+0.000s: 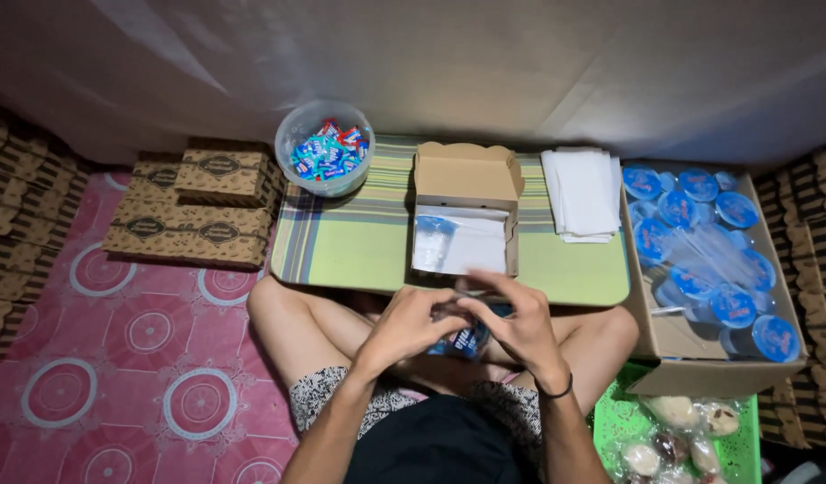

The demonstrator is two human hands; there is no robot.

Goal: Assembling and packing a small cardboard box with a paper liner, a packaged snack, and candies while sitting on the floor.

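Observation:
My left hand (pixel 406 324) and my right hand (pixel 511 323) meet over my lap, both closed on a small blue-topped packet (pixel 465 339) that is mostly hidden by the fingers. Just beyond them, on a low striped table (pixel 359 242), stands an open cardboard box (pixel 465 211) with its lid up; white paper and a clear plastic piece lie inside. I sit cross-legged, knees under the table's near edge.
A clear bowl of small wrapped candies (pixel 325 152) and a stack of white napkins (pixel 581 193) sit on the table. A carton of blue-lidded cups (pixel 704 251) stands right. Closed patterned boxes (pixel 198 202) lie left. A green basket with wrapped items (pixel 677 435) is lower right.

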